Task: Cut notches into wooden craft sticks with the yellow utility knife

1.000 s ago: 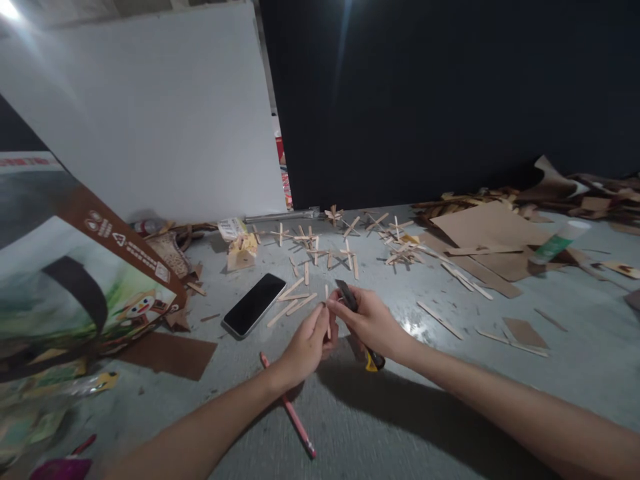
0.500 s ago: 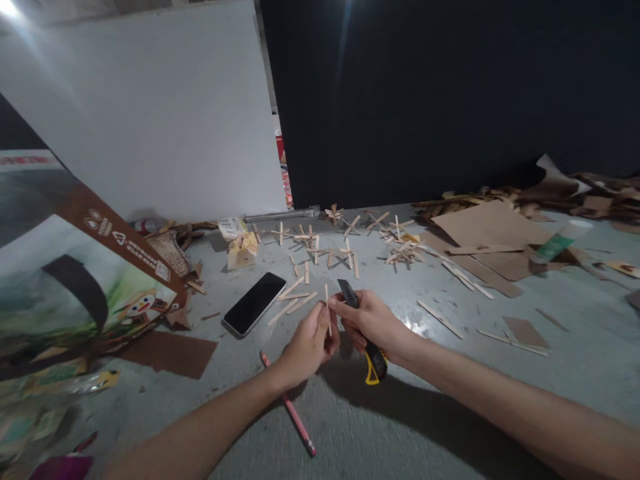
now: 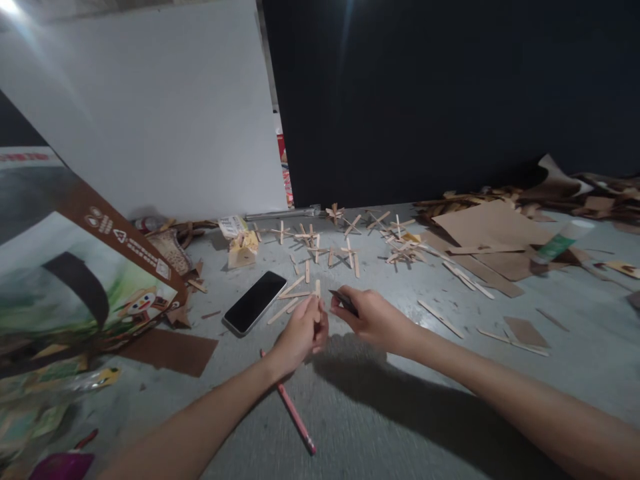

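Between the closed fingers of my left hand (image 3: 303, 330) a flat wooden craft stick (image 3: 318, 288) stands upright, its top end showing. My right hand (image 3: 373, 319) is wrapped round a utility knife (image 3: 346, 302); the blade end points left toward the stick, a small gap apart from it, and most of the handle is hidden in the palm. Several loose craft sticks (image 3: 294, 295) lie just beyond my left hand. A pink pencil (image 3: 296, 415) rests under my left wrist, and a black-screened phone (image 3: 255, 303) lies to the left.
Assembled stick crosses (image 3: 350, 250) spread across the table's back. Cardboard sheets (image 3: 493, 227) and a green-and-white glue stick (image 3: 563, 241) lie at right. A printed paper bag (image 3: 90, 267) stands at left above a brown card piece (image 3: 175, 353). Dark and white panels close off the back.
The utility knife has turned in my right hand, its blade now pointing left and its yellow end out of sight. My hands have moved apart slightly, and the stick has turned its flat face.
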### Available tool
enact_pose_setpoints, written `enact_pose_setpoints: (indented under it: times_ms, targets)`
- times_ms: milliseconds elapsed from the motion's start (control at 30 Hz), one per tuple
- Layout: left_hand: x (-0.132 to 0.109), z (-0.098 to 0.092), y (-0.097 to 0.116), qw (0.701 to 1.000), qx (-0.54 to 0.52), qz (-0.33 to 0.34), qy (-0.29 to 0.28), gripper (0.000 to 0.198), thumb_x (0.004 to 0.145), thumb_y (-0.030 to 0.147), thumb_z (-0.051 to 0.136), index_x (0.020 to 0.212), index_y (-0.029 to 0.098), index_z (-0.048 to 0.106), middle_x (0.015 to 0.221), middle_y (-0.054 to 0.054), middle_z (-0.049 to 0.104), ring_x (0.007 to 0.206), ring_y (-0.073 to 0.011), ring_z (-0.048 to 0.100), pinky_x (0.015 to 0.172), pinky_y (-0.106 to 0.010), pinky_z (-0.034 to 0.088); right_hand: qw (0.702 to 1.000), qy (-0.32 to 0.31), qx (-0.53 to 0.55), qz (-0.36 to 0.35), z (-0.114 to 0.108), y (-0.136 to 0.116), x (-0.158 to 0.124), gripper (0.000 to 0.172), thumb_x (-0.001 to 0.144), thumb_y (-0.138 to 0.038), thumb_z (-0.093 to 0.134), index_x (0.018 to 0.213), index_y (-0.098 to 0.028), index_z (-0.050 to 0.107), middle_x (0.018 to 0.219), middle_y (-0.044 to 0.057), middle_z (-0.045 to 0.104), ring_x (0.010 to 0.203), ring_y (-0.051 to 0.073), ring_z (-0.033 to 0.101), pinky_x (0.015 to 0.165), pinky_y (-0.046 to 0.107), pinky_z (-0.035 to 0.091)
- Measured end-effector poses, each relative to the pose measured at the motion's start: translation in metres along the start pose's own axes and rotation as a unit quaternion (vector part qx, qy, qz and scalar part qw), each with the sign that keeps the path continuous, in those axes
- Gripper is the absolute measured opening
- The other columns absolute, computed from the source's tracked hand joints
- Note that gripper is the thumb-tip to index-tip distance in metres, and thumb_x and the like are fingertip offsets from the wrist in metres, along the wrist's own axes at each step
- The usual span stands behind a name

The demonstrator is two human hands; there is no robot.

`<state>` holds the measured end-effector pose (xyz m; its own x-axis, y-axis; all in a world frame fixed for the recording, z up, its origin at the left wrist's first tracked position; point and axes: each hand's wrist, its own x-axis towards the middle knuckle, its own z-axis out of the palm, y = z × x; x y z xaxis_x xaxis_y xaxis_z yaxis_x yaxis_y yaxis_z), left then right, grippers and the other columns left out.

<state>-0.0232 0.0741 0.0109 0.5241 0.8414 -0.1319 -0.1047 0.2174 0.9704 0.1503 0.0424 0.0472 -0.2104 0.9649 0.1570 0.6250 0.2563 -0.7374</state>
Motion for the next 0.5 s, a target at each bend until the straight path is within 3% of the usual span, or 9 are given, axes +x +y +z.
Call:
enact_pose_setpoints:
  times_ms: [167,267,400,500]
  targets:
    - [-0.0012,-0.0004,0.0044,0.999,-0.018,-0.014,-0.038,0.042,0.09,0.061,0.058,0.085,0.024,0.04,0.058,0.01,0.045,0.038,-0.0045,0.03,0.04,-0.017,0.029,0.996,0.042,0.074,-0.01,-0.0053,-0.0002,0.0018,0.022,0.098,-0.041,0.052,0.087,-0.022,0.054,0.075,0.003,0.065,0.064,0.017,0.055,0.062,0.029,0.039]
    - [-0.0038,0.0004,0.002,0.999,-0.006,0.013,-0.048,0.038,0.092,0.058,0.059,0.092,0.024,0.043,0.064,0.01,0.046,0.039,-0.0039,0.032,0.042,-0.018,0.031,0.993,0.073,0.095,0.015,-0.0057,0.0003,0.005,0.021,0.095,-0.039,0.054,0.081,-0.023,0.056,0.072,0.003,0.064,0.066,0.019,0.057,0.063,0.031,0.042]
    - [-0.0036,0.0016,-0.002,0.994,0.068,0.086,0.014,0.039,0.096,0.061,0.052,0.095,0.022,0.048,0.062,0.009,0.047,0.042,-0.0062,0.036,0.043,-0.02,0.033,0.989,0.098,0.104,0.046,-0.0016,-0.0004,0.004,0.017,0.094,-0.04,0.057,0.096,-0.022,0.057,0.085,0.007,0.069,0.075,0.022,0.063,0.066,0.032,0.045]
    - [-0.003,0.0014,-0.0029,0.985,0.117,0.112,0.066,0.043,0.097,0.063,0.05,0.091,0.02,0.051,0.059,0.008,0.046,0.043,-0.0082,0.038,0.041,-0.021,0.03,0.983,0.084,0.14,0.082,0.0026,-0.0027,-0.0018,0.022,0.099,-0.046,0.052,0.104,-0.025,0.049,0.075,0.0,0.062,0.06,0.018,0.057,0.055,0.028,0.039]
